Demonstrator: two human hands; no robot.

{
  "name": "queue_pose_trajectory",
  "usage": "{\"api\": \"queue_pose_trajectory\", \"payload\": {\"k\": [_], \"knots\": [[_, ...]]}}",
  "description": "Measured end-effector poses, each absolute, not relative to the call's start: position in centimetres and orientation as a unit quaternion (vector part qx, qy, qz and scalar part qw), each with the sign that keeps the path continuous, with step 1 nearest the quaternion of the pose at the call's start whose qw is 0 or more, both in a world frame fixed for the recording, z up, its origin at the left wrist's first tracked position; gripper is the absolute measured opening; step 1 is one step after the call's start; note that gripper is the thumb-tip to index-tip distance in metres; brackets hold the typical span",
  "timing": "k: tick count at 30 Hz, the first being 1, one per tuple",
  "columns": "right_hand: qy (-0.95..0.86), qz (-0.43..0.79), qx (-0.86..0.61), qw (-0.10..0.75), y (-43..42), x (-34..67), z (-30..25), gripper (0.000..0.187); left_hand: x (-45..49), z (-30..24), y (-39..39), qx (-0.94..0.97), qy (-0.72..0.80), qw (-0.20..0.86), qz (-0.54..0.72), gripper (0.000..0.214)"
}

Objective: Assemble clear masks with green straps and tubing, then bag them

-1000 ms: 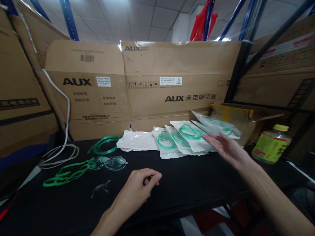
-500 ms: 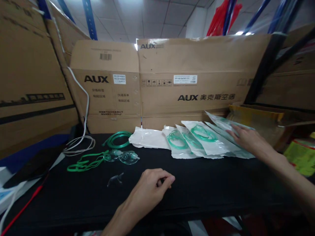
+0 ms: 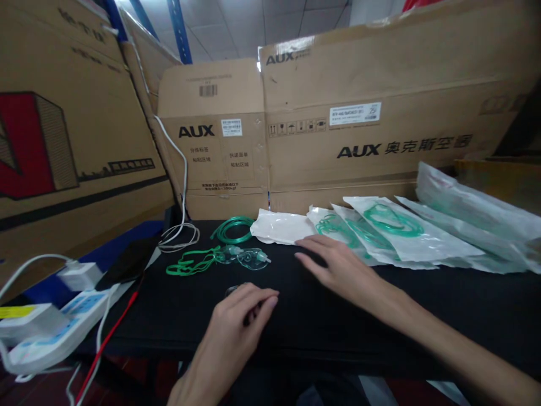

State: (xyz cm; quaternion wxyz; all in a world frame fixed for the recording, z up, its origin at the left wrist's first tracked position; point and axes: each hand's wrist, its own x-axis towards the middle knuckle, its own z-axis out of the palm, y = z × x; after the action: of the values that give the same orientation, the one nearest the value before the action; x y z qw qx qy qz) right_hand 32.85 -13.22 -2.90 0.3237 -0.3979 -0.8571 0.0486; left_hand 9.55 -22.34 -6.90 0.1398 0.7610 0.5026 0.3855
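Observation:
My left hand rests low over the front of the black table, fingers curled in and thumb close to the index finger, with nothing visible in them. Just behind its knuckles a small clear piece is mostly hidden. My right hand reaches in from the right, empty, thumb apart from the fingers. Its fingertips are beside a blank white pouch. Left of it lie a clear mask with green straps and a coil of green tubing.
Several white pouches with green tubing overlap along the back right. Cardboard panels wall the back and left. A power strip with white plugs, a red cable and a white cord occupy the left.
My right hand has left the rightmost pouch and moved left toward the middle of the table. The view has turned left. My left hand now covers most of the small clear piece.

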Motion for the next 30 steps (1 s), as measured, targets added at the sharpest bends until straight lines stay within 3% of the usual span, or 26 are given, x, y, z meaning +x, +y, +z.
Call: {"api": "queue_pose_trajectory", "payload": {"k": [5, 9, 14, 19, 25, 30], "knots": [[-0.88, 0.122, -0.352, 0.293, -11.8, 25.1, -4.5, 0.057, 4.0, -7.1, -21.8, 0.716, 0.574, 0.051, 0.392, 0.029], [-0.885, 0.159, -0.34, 0.276, -10.6, 23.7, -5.2, 0.046, 2.2, -7.6, -21.0, 0.774, 0.541, -0.004, 0.329, 0.034], [-0.873, 0.18, -0.357, 0.28, -11.8, 25.9, -5.6, 0.036, 1.9, -8.5, -19.2, 0.825, 0.492, -0.029, 0.277, 0.024], [-0.831, 0.218, -0.384, 0.337, -16.3, 29.5, -5.7, 0.034, 2.6, -9.7, -17.3, 0.801, 0.462, -0.083, 0.371, 0.036], [-0.7, 0.317, -0.443, 0.462, -19.6, 31.4, -6.9, 0.024, 7.9, -8.1, -18.3, 0.805, 0.402, -0.014, 0.437, 0.021], [-0.695, 0.379, -0.415, 0.449, -19.6, 32.1, -7.0, 0.019, 11.5, -7.7, -19.0, 0.818, 0.381, 0.033, 0.43, 0.011]]}}
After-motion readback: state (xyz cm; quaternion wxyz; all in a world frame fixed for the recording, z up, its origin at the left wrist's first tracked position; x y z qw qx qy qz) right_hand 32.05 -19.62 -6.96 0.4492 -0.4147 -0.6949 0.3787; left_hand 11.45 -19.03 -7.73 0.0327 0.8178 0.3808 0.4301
